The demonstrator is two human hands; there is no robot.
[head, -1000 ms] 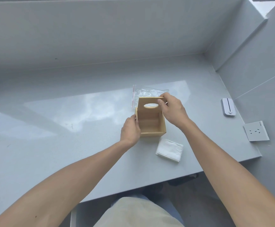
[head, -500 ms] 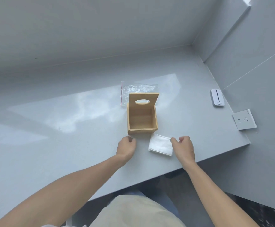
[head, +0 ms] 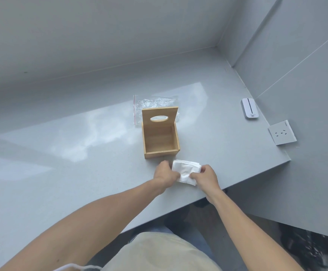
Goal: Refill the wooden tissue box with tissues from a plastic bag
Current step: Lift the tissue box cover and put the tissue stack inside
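Note:
The wooden tissue box (head: 160, 152) stands open and empty on the grey counter, its lid (head: 159, 115) with an oval slot tilted upright at the far side. Just in front of it lies a white stack of tissues (head: 185, 170). My left hand (head: 165, 173) grips the stack's left edge and my right hand (head: 206, 176) grips its right edge. A clear plastic bag (head: 153, 103) with a red zip strip lies flat behind the box and looks empty.
A small white device (head: 249, 108) and a white socket plate (head: 282, 132) lie near the right wall. The counter's front edge (head: 237, 189) runs just right of my right hand. Grey walls close the back and right.
Both hands left the box and its lid, dropped to the counter in front, then closed on the tissue stack from either side. The lid stays upright.

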